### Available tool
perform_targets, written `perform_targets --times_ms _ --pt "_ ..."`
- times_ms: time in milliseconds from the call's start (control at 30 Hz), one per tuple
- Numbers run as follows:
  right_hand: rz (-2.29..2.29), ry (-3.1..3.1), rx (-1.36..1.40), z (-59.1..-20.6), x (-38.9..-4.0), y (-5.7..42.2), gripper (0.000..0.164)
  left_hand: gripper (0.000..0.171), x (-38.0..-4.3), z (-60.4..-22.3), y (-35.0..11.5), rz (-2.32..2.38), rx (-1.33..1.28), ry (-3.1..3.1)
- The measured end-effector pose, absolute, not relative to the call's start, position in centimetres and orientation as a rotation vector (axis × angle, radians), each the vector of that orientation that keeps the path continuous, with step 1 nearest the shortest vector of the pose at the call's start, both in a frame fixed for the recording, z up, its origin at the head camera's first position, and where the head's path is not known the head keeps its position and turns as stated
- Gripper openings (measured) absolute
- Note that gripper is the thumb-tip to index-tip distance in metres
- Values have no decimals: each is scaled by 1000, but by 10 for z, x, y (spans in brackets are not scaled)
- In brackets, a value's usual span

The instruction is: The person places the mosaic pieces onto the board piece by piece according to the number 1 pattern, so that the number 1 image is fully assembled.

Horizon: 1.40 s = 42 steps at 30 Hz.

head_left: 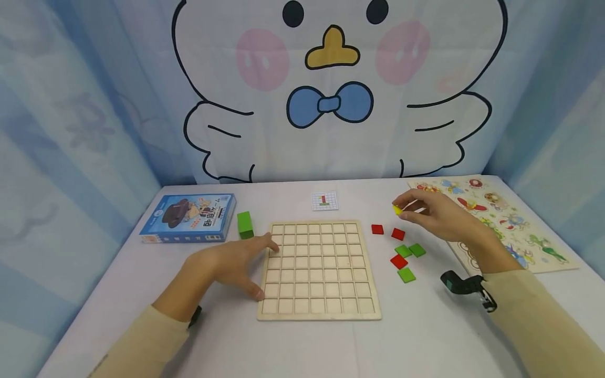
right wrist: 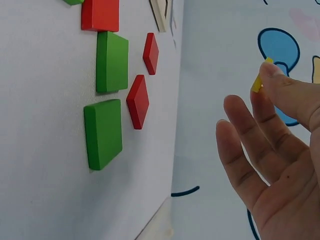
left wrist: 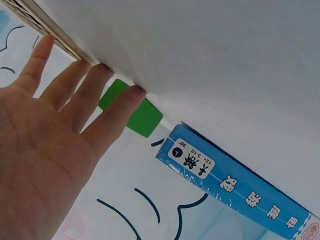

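Note:
A wooden grid board [head_left: 317, 262] lies flat at the middle of the table. My left hand [head_left: 229, 263] rests at its left edge with fingers spread, the thumb near the lower corner. In the left wrist view those fingers look straight. My right hand [head_left: 435, 211] is raised at the board's far right, pinching a small yellow tile [right wrist: 258, 82] between thumb and index finger. Below it lie loose red tiles [head_left: 398, 234] and green tiles [head_left: 417, 250]. A green block [head_left: 245, 226] stands beyond my left hand.
A blue game box [head_left: 189, 218] sits at the back left. Behind the board is a small white card [head_left: 324, 200] with a grid pattern. An illustrated sheet [head_left: 515, 223] lies under the right forearm. A patterned curtain [head_left: 331, 142] hangs behind the table.

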State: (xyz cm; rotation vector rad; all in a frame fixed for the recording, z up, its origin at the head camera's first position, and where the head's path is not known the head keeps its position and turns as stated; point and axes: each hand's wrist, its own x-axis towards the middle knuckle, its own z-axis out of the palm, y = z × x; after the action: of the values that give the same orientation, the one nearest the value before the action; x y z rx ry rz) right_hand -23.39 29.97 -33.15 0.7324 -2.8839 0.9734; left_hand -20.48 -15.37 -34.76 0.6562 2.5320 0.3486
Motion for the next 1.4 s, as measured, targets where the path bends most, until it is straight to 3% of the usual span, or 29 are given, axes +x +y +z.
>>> perform_targets --times_ms 1400 --pt "1348 -2750 994 -339 -267 225 23 96 -204 -344 -150 361 616 2527"
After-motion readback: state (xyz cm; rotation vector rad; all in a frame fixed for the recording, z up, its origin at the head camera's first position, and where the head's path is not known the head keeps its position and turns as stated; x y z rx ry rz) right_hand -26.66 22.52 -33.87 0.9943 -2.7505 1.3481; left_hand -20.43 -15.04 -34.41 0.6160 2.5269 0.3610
